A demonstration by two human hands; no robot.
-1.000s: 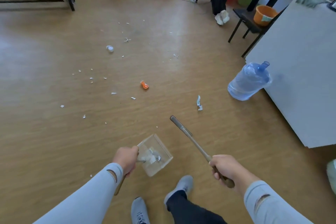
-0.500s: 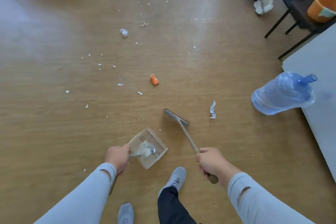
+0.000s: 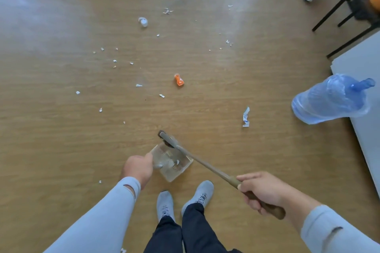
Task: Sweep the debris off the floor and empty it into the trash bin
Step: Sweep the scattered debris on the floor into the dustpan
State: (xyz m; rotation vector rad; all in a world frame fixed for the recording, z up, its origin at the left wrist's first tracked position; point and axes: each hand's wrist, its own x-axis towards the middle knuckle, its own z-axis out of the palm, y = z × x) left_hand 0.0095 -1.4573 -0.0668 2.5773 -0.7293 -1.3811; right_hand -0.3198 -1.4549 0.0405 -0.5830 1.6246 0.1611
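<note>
Left hand (image 3: 138, 169) grips the clear, boxy plastic dustpan (image 3: 171, 162). Right hand (image 3: 262, 191) grips the slim brown broom (image 3: 205, 165), its narrow head at the dustpan's far edge.

My floor (image 3: 61, 139) is wood-grain laminate with a soft sheen. The dustpan (image 3: 171, 163) is clear scuffed plastic, the broom handle (image 3: 213, 168) looks matt brown, and the big water jug (image 3: 329, 99) is glossy blue see-through plastic.

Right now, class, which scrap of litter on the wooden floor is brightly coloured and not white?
The small crumpled orange wrapper, lying alone mid-floor beyond the clear plastic dustpan. Every other scrap, including the twisted white paper strip, is white or pale.
</note>
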